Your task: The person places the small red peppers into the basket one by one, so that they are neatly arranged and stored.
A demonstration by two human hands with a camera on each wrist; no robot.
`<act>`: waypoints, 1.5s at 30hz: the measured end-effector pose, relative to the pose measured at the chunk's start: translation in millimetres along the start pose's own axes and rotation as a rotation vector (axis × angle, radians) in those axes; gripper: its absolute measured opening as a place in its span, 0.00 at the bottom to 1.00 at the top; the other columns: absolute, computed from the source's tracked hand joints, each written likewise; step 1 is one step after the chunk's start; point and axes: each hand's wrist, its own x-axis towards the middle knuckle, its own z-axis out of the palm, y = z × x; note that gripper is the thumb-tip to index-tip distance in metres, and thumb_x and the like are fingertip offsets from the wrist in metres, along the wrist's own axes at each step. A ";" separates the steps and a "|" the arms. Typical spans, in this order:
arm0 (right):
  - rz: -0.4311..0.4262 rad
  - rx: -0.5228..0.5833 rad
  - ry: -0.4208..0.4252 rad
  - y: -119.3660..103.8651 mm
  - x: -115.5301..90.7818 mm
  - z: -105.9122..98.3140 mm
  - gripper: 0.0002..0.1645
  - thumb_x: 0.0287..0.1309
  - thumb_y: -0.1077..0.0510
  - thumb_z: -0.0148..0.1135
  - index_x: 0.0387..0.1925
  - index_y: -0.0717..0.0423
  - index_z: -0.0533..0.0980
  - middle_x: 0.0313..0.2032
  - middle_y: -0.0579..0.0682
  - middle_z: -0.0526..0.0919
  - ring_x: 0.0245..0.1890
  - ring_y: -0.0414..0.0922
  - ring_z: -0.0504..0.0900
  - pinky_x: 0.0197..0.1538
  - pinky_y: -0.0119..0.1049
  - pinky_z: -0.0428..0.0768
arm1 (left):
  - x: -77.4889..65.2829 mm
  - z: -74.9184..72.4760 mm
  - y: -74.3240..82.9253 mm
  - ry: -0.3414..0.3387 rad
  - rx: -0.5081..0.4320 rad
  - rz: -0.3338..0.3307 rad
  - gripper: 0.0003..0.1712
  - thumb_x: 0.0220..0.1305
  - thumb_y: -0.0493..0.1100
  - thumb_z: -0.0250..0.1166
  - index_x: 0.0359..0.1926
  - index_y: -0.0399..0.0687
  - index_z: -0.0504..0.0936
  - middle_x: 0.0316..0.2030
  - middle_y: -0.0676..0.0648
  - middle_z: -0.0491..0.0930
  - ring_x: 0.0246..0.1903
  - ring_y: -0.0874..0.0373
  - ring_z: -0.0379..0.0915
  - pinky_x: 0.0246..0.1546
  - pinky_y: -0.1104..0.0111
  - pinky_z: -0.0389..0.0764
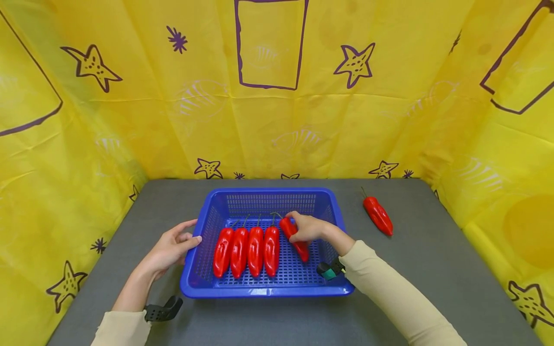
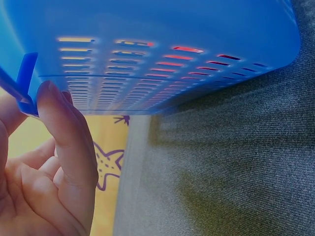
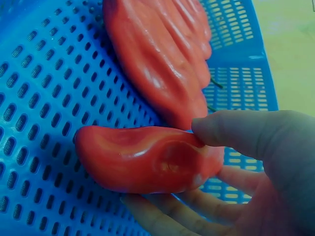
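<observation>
A blue plastic basket point(image 1: 259, 291) with slotted walls holds several red peppers point(image 1: 255, 252) lying side by side in a row, stems pointing to the far side. My right hand point(image 1: 308, 228) grips another red pepper point(image 3: 133, 160) inside the basket, to the right of that row. In the right wrist view the thumb lies on one side of this pepper and the fingers curl under the other. At the basket's left wall, my left hand point(image 1: 169, 247) pinches the rim point(image 2: 27, 73) between thumb and fingers.
One more red pepper point(image 1: 378, 215) lies on the dark grey table point(image 1: 415, 269), right of the basket. Yellow cloth point(image 1: 268, 125) printed with starfish and fish outlines hangs along the back and both sides. A black wrist strap point(image 1: 163, 310) sits on the left wrist.
</observation>
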 end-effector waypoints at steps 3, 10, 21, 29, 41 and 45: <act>0.010 -0.029 -0.005 -0.4 0.7 1.4 0.40 0.49 0.62 0.64 0.63 0.57 0.57 0.42 0.57 0.76 0.29 0.44 0.79 0.28 0.40 0.82 | 0.3 -0.2 -0.1 0.000 0.000 0.000 0.43 0.60 0.49 0.62 0.70 0.47 0.50 0.35 0.39 0.77 0.32 0.47 0.81 0.33 0.54 0.82; 0.035 -0.085 -0.026 -1.2 1.1 3.9 0.40 0.49 0.63 0.64 0.63 0.55 0.58 0.39 0.55 0.74 0.29 0.44 0.77 0.29 0.39 0.82 | 0.0 -0.8 0.2 -0.005 0.000 -0.002 0.44 0.59 0.50 0.63 0.70 0.47 0.50 0.35 0.39 0.77 0.32 0.48 0.81 0.33 0.54 0.82; 0.060 -0.137 -0.025 -5.0 0.4 3.1 0.39 0.49 0.62 0.64 0.62 0.53 0.60 0.39 0.55 0.73 0.28 0.45 0.77 0.28 0.40 0.82 | 0.4 -0.9 -0.3 -0.012 -0.004 -0.003 0.43 0.60 0.50 0.62 0.69 0.47 0.50 0.35 0.39 0.77 0.32 0.47 0.81 0.33 0.54 0.82; 0.091 -0.112 -0.020 -3.4 0.0 0.7 0.40 0.51 0.62 0.62 0.65 0.54 0.57 0.42 0.57 0.74 0.26 0.44 0.79 0.30 0.39 0.83 | 0.2 -0.9 -0.6 -0.006 0.006 -0.003 0.43 0.60 0.50 0.62 0.69 0.47 0.50 0.36 0.39 0.77 0.32 0.48 0.81 0.33 0.55 0.82; 0.073 -0.035 -0.025 -0.6 -1.1 -3.7 0.42 0.51 0.68 0.59 0.67 0.54 0.55 0.44 0.59 0.74 0.25 0.45 0.80 0.30 0.40 0.83 | -0.2 -0.4 -1.0 -0.007 -0.003 -0.005 0.42 0.61 0.50 0.62 0.69 0.47 0.50 0.37 0.38 0.77 0.33 0.48 0.81 0.34 0.55 0.82; 0.078 0.003 -0.025 0.6 -1.5 -5.0 0.40 0.50 0.69 0.59 0.66 0.55 0.57 0.42 0.59 0.75 0.26 0.47 0.81 0.30 0.42 0.83 | -0.4 -0.3 -0.9 -0.008 -0.006 -0.002 0.42 0.61 0.49 0.61 0.70 0.47 0.50 0.36 0.38 0.77 0.33 0.48 0.81 0.34 0.54 0.82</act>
